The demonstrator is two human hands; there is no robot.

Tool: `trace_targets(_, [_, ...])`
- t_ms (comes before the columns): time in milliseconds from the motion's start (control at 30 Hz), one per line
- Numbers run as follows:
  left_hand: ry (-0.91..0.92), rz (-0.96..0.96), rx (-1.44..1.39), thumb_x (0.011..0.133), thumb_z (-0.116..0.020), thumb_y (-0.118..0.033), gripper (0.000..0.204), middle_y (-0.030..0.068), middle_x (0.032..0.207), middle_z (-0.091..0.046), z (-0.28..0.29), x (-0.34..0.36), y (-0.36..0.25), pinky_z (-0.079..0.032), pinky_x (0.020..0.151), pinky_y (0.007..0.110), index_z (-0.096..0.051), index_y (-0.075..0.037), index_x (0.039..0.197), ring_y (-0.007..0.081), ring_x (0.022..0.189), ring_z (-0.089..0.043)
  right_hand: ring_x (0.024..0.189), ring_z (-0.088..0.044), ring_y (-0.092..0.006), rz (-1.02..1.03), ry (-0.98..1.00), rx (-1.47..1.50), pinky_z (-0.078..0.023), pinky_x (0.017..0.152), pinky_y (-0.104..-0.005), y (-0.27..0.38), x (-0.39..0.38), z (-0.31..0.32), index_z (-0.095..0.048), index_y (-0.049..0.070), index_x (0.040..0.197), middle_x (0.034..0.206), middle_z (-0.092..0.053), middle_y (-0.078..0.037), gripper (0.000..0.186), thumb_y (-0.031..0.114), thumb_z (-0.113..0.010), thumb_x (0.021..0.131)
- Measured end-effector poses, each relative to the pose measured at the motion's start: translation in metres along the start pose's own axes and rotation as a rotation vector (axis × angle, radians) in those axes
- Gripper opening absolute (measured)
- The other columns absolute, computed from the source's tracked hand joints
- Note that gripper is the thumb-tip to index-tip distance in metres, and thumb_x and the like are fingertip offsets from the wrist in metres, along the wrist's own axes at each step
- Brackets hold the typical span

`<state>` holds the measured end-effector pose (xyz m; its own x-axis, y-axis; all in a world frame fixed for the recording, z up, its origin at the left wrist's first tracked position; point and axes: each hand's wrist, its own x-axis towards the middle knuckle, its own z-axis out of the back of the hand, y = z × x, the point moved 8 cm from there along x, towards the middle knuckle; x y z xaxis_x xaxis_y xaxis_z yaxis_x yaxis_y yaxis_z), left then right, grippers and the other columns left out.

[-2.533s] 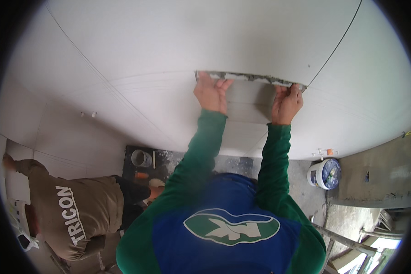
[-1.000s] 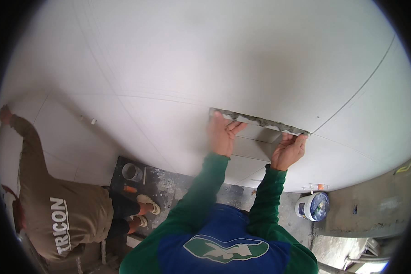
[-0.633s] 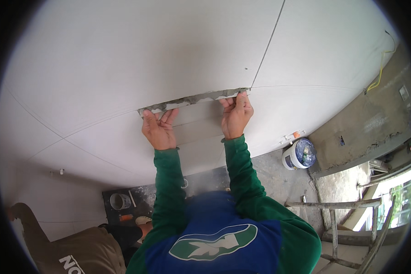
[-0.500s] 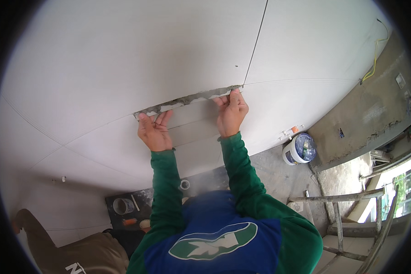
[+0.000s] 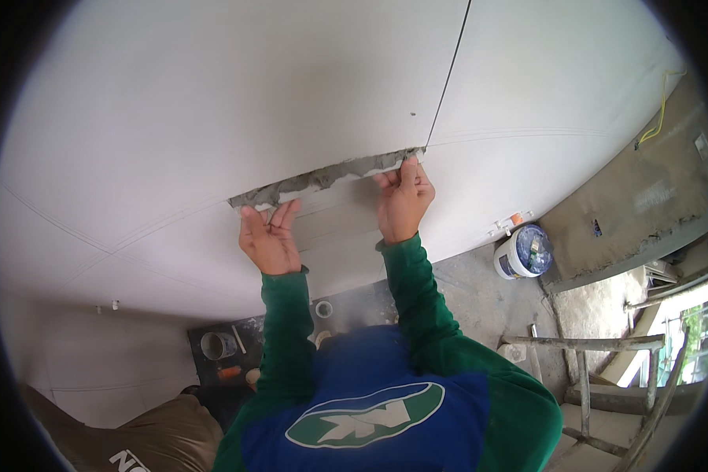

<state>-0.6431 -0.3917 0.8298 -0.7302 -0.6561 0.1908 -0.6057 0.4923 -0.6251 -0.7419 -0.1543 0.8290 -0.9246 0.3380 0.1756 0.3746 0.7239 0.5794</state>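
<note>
A narrow white tile strip (image 5: pixel 322 183) with rough grey mortar along it lies at the top edge of a recessed opening (image 5: pixel 330 220) in the white tiled wall (image 5: pixel 173 126). My left hand (image 5: pixel 267 236) grips the strip's left end, thumb at its edge and fingers curled beneath. My right hand (image 5: pixel 403 200) pinches the right end, with its thumb raised to the edge and the other fingers bent underneath. The back of the strip is hidden.
A co-worker's brown-sleeved back (image 5: pixel 134 433) is at lower left. Below are a dark board (image 5: pixel 252 322) with a cup (image 5: pixel 216 346), and a lidded white bucket (image 5: pixel 521 252). Metal scaffolding (image 5: pixel 582 344) stands lower right; yellow wires (image 5: pixel 653 118) hang from the right wall edge.
The view has swung since the older frames, showing more scaffolding and less of the co-worker. Since half a second ago, my left hand sits slightly lower, still gripping the strip's end.
</note>
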Motion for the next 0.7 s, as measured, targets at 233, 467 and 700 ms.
trace_targets(233, [0.017,-0.014,0.023,0.098,-0.05,-0.032,0.037,0.0074,0.084,-0.048,0.004,0.005,0.002,-0.057,0.081,0.052,-0.048,0.005,0.1,0.0313,0.079,-0.068,0.065,-0.052,-0.0123,-0.063,-0.012,0.022,-0.053,0.063,-0.0309,0.001,-0.007,0.003,-0.055,0.001,0.084,0.073,-0.051,-0.003,0.022,0.017,-0.05,0.098])
trace_targets(467, [0.016,0.01,0.055,0.099,-0.049,-0.03,0.032,0.0049,0.083,-0.047,0.017,0.002,0.004,-0.056,0.082,0.055,-0.045,0.0,0.089,0.0329,0.08,-0.067,0.069,-0.053,-0.0125,-0.083,0.018,0.09,-0.052,0.065,-0.0318,-0.007,-0.014,0.015,-0.056,0.002,0.088,0.075,-0.052,-0.002,0.018,0.016,-0.051,0.098])
trace_targets(700, [-0.008,0.111,0.028,0.099,-0.048,-0.03,0.031,0.0024,0.079,-0.043,0.027,0.005,0.016,-0.055,0.083,0.057,-0.045,-0.002,0.088,0.0359,0.085,-0.067,0.071,-0.056,-0.014,-0.121,0.002,0.075,-0.053,0.068,-0.0345,-0.021,-0.009,0.026,-0.057,0.002,0.088,0.077,-0.055,-0.004,0.017,0.016,-0.052,0.097])
